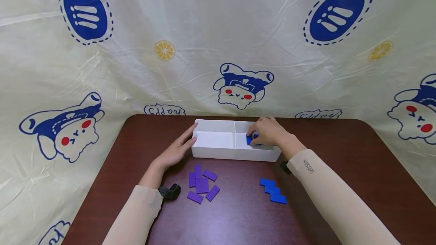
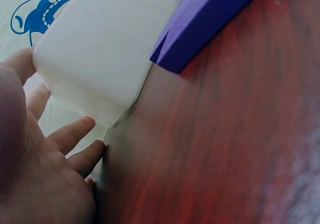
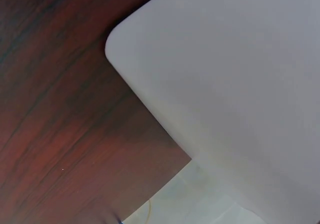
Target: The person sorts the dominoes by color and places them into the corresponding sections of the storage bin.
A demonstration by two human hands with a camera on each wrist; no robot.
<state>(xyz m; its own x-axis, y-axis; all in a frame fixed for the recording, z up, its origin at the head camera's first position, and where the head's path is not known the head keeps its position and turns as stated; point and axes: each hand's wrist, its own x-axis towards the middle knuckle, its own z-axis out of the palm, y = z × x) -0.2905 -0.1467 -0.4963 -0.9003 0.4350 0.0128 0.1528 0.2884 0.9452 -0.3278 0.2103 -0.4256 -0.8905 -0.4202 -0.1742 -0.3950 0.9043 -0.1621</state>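
Now the right hand (image 1: 270,131) bends its fingers and thumb round a blue block (image 1: 249,139) in the white box's (image 1: 218,153) three o'clock part; only the head view shows it. The left hand (image 1: 172,153) rests straight, spread fingers on the box's nine o'clock end; its wrist view shows the palm (image 2: 45,179). From the box, sleeved arms (image 1: 335,192) stretch toward four and eight, purple blocks (image 1: 202,185) lie toward seven, other blue blocks (image 1: 272,190) toward five.

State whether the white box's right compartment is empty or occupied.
Occupied: the head view shows a blue piece inside the white box, right of its divider, beneath the right hand. The hand hides exactly how full it is.
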